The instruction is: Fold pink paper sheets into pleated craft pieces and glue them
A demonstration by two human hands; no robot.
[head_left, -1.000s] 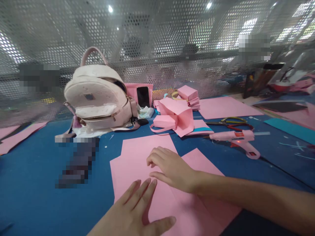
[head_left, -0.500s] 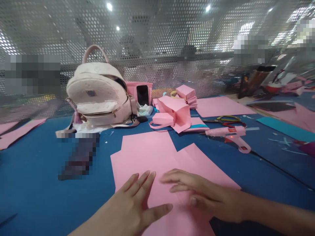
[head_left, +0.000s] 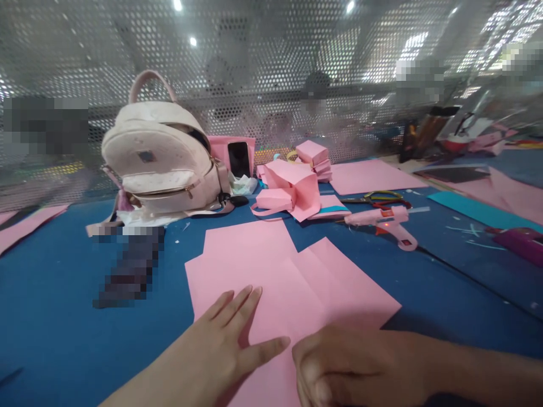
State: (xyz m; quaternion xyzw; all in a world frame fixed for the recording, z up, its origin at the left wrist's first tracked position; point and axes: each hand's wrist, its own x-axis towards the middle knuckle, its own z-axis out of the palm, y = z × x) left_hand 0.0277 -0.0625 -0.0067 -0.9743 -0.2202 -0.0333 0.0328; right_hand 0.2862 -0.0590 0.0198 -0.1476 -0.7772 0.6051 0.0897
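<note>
Large pink paper [head_left: 250,254] lies on the blue table in front of me, in overlapping pieces or flaps, one angled out to the right with a faint crease. My left hand [head_left: 231,339] rests flat on it, fingers stretched and thumb pointing right. Closed and curled, my right hand [head_left: 352,367] is low over the paper's near right part, knuckles up and thumb tucked in. Its fingertips and whatever they may pinch are hidden. Beyond the paper, a pink glue gun [head_left: 388,222] with a lit red light lies to the right.
At back left stands a pale backpack [head_left: 161,158], with a phone [head_left: 239,159] beside it. Folded pink paper pieces [head_left: 292,189] and pliers [head_left: 384,198] lie farther back. A blue strip [head_left: 483,210] and a purple object [head_left: 520,244] are at right. A perforated metal screen [head_left: 263,73] rises behind.
My right hand has come down nearer to me and curled shut from a loosely spread pose. The left hand stays flat on the paper. The whole view has shifted slightly.
</note>
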